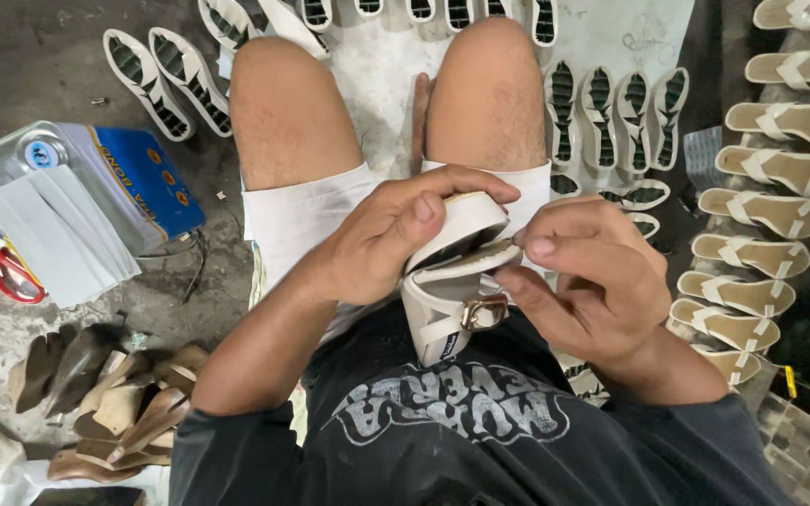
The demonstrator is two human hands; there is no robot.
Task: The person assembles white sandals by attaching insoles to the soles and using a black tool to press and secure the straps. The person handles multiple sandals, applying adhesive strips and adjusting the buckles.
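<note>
I have a cream-white sandal (452,281) in both hands, just below the middle of the frame, over my lap and between my bare knees. My left hand (382,239) is wrapped around its upper side, fingers curled over the pale sole so that the thumb and fingertips press on the rim. My right hand (592,276) pinches the edge of the sole from the right, thumb on top and the other fingers bent under it. Both hands are closed firmly on the shoe. Its strap hangs toward my dark shirt, with a small gold-coloured buckle (485,312) facing up. The sole seems to stand slightly apart from the upper at the seam I press, though my fingers hide most of that line.

Along the right edge of the frame runs a column of beige strapped sandals (766,211) lying side by side. Across the top and right of centre, rows of white soles with dark tread (611,117) lie face up on a pale sheet. At the upper left, two more such soles lie on the grey floor. At the left sits a flat blue and silver tin (133,173) with white paper strips (58,234) on it and red-handled scissors (11,272) beside them. At the lower left lies a heap of brown shoe lasts (114,398).
</note>
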